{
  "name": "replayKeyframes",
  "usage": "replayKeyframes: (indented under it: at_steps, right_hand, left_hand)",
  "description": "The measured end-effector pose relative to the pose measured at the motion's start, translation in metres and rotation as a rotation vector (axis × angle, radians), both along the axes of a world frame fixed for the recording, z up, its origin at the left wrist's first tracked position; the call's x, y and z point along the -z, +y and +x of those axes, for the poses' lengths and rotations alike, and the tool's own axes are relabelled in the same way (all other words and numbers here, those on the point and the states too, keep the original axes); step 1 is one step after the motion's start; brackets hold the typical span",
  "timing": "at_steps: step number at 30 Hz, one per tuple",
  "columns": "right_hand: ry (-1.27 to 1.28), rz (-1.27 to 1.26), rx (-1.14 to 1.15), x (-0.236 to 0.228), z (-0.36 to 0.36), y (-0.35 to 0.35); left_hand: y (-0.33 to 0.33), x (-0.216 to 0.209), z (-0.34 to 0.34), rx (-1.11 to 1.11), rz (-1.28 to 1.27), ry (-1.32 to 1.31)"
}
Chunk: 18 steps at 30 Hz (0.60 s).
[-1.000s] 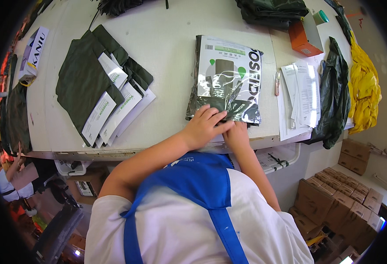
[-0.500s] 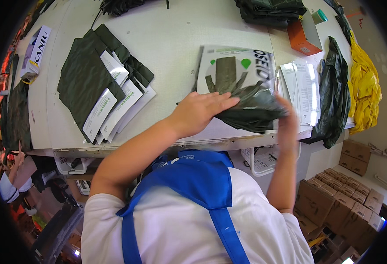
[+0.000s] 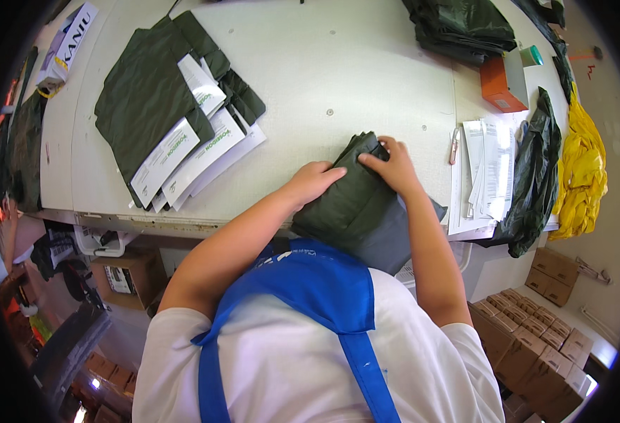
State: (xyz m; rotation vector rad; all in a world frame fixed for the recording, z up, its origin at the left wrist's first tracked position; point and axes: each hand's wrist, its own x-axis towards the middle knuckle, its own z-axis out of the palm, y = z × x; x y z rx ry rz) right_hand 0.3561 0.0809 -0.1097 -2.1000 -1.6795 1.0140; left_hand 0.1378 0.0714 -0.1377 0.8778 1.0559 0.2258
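A folded bundle of dark green waterproof-looking material (image 3: 355,194) lies at the table's front edge, close to my apron, its near part reaching over the edge. My left hand (image 3: 315,182) grips its left side, with the thumb on top. At the far right corner, my right hand (image 3: 389,166) pinches the folded layers, its fingers curled around the far edge. To the left sits a pile of similar dark green folded pieces (image 3: 148,106), with white printed cards (image 3: 165,162) sticking out from them.
White printed sheets (image 3: 489,169) lie on the right beside dark green material (image 3: 535,176) and yellow material (image 3: 581,169) hanging over the table's end. An orange box (image 3: 501,84) and a dark folded stack (image 3: 461,28) stand far right. Cardboard boxes (image 3: 535,338) are piled below right.
The printed card that lay under the green material is out of sight. The bundle is turned and nearer to me, and my right hand has moved left to its far corner.
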Motion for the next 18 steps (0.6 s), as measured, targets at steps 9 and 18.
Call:
replayKeyframes:
  at_steps: [9,18]
  right_hand:
    - [0.284,-0.148,0.072,0.004,0.017,0.006]
    - [0.182,-0.062,0.063,-0.011,0.012,-0.005]
  left_hand:
    - [-0.014,0.000,0.023,-0.200,-0.010,-0.157]
    - [0.007,0.017,0.036,0.068,0.260,0.223]
